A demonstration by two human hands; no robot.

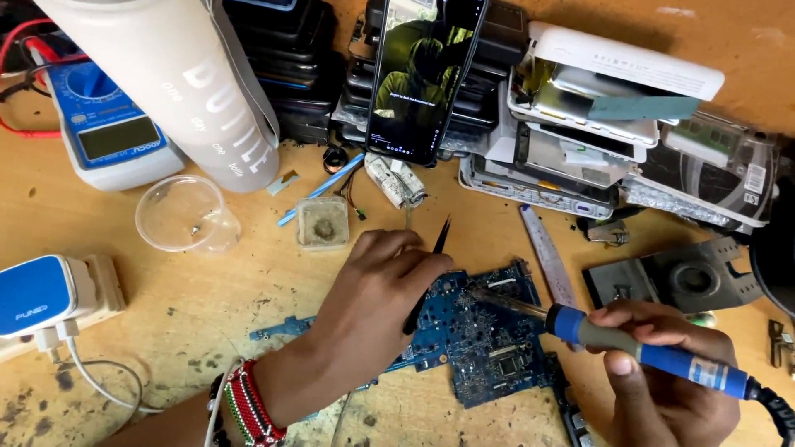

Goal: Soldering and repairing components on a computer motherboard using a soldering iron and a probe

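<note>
Circuit board (484, 335) between both hands (373, 290)

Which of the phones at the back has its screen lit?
The black phone propped upright against the middle stack; its screen shows a picture, while the stacked phones beside it are dark.

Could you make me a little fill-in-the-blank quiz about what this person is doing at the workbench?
1. The right hand holds a soldering iron with a ____ handle.
2. The left hand holds black ____ over the circuit board.
3. On the left wrist sits a beaded ____ in red, white and green.
4. The clear plastic cup stands in front of a large ____ bottle.

Missing words: blue; tweezers; bracelet; white
</note>
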